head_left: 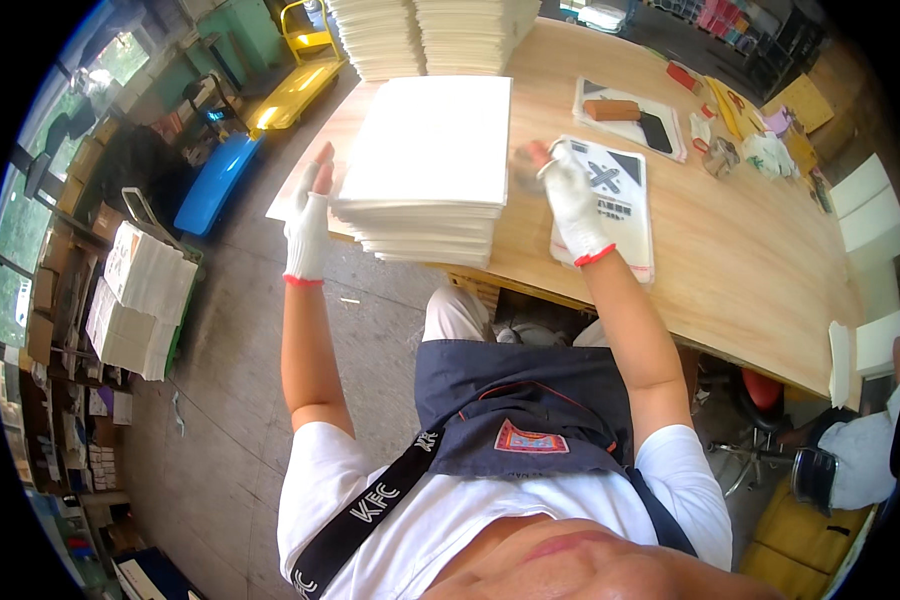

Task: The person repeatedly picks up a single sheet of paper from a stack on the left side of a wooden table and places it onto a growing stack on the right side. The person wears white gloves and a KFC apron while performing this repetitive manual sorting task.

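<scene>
A tall stack of white sheets or flat bags (pixel 425 140) stands at the table's near left edge, its lower layers slightly uneven. My left hand (pixel 308 225), in a white knit glove with a red cuff, is held upright just off the stack's left side, fingers stretched out and holding nothing. On the other side, my right hand (pixel 570 195), gloved the same way, hovers between the stack and a pile of printed white bags (pixel 630 220), partly covering that pile. Its fingers are apart and a little blurred, and nothing shows in them.
Taller white stacks (pixel 375 35) stand behind on the wooden table (pixel 740 270). A second printed pile carries a brown block (pixel 611 110) and a dark phone-like object (pixel 655 132). Tape and scissors (pixel 735 100) lie far right. Blue (pixel 220 180) and yellow (pixel 295 95) trolleys stand left.
</scene>
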`<state>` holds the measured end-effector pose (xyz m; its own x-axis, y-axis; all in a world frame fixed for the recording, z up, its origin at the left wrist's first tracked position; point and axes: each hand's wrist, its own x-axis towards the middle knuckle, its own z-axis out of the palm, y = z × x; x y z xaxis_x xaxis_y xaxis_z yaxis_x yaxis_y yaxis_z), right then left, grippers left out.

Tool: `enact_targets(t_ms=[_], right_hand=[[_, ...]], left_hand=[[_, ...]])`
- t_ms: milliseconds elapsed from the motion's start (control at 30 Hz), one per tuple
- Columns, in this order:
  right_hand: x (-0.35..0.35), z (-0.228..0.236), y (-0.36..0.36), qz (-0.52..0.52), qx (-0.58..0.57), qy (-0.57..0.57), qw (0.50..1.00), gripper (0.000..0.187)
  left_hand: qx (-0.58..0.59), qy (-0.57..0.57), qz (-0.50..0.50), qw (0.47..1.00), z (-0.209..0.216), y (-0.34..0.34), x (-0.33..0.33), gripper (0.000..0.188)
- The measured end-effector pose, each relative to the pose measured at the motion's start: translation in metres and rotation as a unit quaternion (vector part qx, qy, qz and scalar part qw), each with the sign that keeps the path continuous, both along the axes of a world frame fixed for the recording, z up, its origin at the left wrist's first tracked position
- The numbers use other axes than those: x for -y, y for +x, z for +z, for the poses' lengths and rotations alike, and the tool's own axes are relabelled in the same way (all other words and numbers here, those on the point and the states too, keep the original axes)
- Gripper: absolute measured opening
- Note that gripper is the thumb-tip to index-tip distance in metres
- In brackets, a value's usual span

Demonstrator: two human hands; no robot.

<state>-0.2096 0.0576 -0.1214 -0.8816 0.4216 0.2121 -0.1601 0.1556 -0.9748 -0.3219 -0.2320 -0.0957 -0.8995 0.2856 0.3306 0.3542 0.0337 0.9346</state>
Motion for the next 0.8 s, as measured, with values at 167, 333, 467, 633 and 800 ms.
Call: enact_targets(t_ms=[167, 333, 467, 633, 800], right_hand=[[0.004, -0.036, -0.047, 0.04, -0.071, -0.169, 0.982, 0.072], [0.055, -0.001, -0.023, 0.037, 0.039, -0.143, 0.988, 0.078], [0.05, -0.012, -0.03, 0.038, -0.038, -0.126, 0.991, 0.073], [0.02, -0.023, -0.017, 0.018, -0.082, -0.192, 0.978, 0.056], [-0.045, -0.095, 0.036, -0.023, -0.102, -0.21, 0.972, 0.042]], left_hand=[[0.02, 0.109, -0.101, 0.989, -0.016, -0.016, -0.009, 0.064], [-0.026, 0.004, -0.085, 0.996, -0.009, -0.005, -0.006, 0.063], [0.001, 0.099, -0.123, 0.987, -0.021, -0.013, -0.003, 0.064], [-0.177, 0.203, 0.109, 0.957, -0.049, -0.007, 0.009, 0.056], [-0.34, 0.11, 0.219, 0.908, -0.057, 0.048, -0.005, 0.045]])
